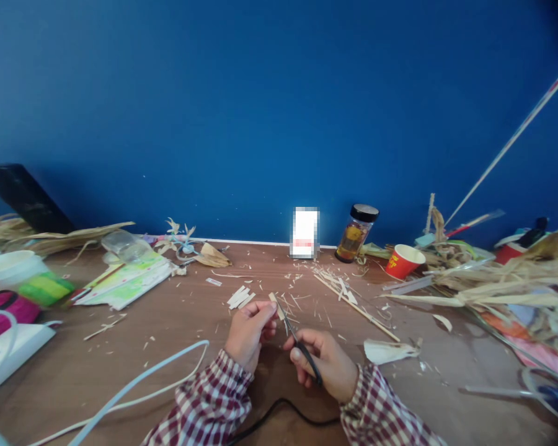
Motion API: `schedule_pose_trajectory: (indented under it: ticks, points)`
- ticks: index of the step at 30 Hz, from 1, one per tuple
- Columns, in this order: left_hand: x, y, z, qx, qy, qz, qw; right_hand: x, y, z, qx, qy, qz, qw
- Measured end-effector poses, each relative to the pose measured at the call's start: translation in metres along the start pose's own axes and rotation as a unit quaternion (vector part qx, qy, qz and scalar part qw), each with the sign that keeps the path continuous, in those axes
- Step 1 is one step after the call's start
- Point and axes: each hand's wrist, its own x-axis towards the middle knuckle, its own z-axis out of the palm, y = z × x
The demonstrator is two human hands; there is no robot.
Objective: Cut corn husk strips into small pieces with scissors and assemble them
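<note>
soft indoor light, blue wall [214, 124] dimming rightward, glaring pixelated white rectangle [305, 230], black upper-right corner, stretched blurry sides

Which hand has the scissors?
The right hand: its fingers wrap the black handle of the scissors, while the left hand pinches a pale strip instead.

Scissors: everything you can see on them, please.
The scissors are slim, with a dark handle and narrow, metal-looking blades. The right hand holds them above the table, tilted, tips pointing forward and leftward, close to the pale strip in the left hand. Fingers hide part of the handle; whether the blades touch the strip is unclear.
</note>
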Motion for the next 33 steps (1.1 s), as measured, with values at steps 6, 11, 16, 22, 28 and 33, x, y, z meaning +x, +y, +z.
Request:
schedule_pose_trajectory:
  ticks: [6, 11, 16, 22, 28, 33]
  points:
    - [0.0004, -0.0003, 0.0002, 0.002, 0.000, 0.001, 1.000, 0.0010, 0.0023, -0.0011, -0.007, -0.001, -0.002, 1.000]
    - [0.0004, 0.0009, 0.0007, -0.001, 0.005, -0.001, 1.000, 0.0004, 0.0020, -0.0008, -0.006, 0.001, 0.001, 1.000]
    - [-0.0003, 0.0013, 0.0014, -0.001, 0.009, -0.004, 1.000, 0.0003, 0.0014, -0.0015, -0.009, 0.000, 0.001, 1.000]
    - [-0.0001, 0.0010, 0.0005, 0.004, 0.006, -0.003, 1.000, -0.0001, 0.0007, -0.0007, -0.009, 0.003, -0.002, 1.000]
    - [0.0002, 0.0003, -0.0003, 0.002, -0.001, -0.001, 1.000, 0.0006, 0.0020, -0.0009, -0.007, 0.004, -0.007, 1.000]
    - [0.0008, 0.0005, 0.0004, 0.003, 0.000, -0.004, 1.000, -0.0001, 0.0011, -0.0005, -0.009, 0.005, -0.004, 1.000]
